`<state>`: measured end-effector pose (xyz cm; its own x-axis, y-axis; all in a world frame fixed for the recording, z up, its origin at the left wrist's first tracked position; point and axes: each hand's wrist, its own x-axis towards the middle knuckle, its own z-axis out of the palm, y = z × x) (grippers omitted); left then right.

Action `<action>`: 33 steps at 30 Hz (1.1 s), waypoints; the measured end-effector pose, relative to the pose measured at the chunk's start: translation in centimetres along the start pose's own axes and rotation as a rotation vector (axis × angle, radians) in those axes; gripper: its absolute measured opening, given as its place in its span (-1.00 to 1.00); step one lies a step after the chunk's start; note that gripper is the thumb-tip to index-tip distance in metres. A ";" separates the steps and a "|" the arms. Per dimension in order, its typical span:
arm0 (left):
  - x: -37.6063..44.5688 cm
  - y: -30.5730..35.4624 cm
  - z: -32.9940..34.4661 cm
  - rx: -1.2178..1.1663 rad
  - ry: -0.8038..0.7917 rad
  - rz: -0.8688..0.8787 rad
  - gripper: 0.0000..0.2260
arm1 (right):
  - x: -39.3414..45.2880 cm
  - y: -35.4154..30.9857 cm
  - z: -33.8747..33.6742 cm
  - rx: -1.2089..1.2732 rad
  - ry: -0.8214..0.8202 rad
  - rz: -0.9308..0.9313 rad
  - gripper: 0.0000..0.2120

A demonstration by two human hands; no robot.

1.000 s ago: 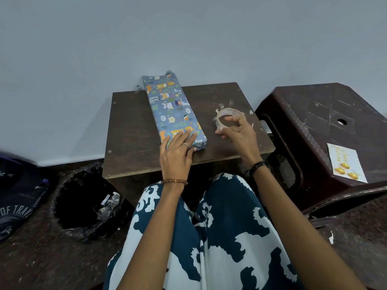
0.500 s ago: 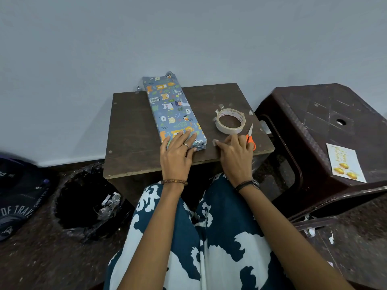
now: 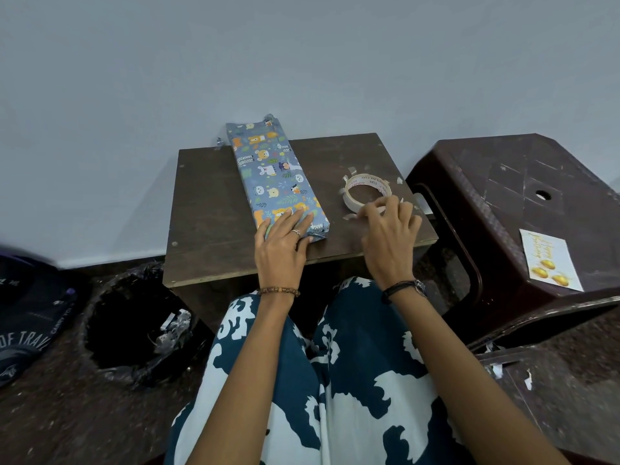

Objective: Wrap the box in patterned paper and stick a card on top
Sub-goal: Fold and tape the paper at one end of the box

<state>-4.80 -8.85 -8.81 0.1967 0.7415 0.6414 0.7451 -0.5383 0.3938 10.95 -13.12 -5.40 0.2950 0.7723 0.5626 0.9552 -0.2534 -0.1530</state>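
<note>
The long box wrapped in blue animal-print paper (image 3: 273, 176) lies on the small brown table (image 3: 208, 216), its far end sticking out past the back edge. My left hand (image 3: 283, 243) presses flat on the box's near end, fingers straight. A tape roll (image 3: 367, 189) lies to the right of the box, with short tape pieces stuck around it. My right hand (image 3: 389, 236) is at the roll's near rim, fingers curled, thumb and fingertips pinching a tape strip there. The greeting card (image 3: 550, 260) with gold print lies on the stool to the right.
A dark brown plastic stool (image 3: 503, 182) stands right beside the table. A black-lined waste bin (image 3: 134, 327) holding paper scraps sits on the floor at the left, with a dark bag (image 3: 27, 313) beyond it. My patterned trousers fill the foreground. A wall stands behind the table.
My right hand left the tape roll, dropped to the table edge by the orange scissors, then rose back to the roll's near rim. The scissors no longer show. My left hand stayed on the box.
</note>
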 end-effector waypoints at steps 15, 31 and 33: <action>0.0 -0.1 0.1 -0.014 -0.001 -0.005 -0.64 | 4.2 -3.3 2.1 -0.112 -0.366 -0.169 -0.66; -0.1 0.5 -0.3 -0.024 -0.007 -0.033 -0.57 | 10.0 -6.1 4.1 -0.227 -0.458 -0.184 -0.72; -0.2 0.4 -0.2 -0.021 0.005 -0.027 -0.57 | 10.3 -6.0 4.8 -0.243 -0.477 -0.173 -0.72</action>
<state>-4.61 -9.27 -8.61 0.1732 0.7537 0.6340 0.7363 -0.5266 0.4249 8.38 -0.86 -2.64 0.1665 0.9782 0.1245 0.9743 -0.1826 0.1322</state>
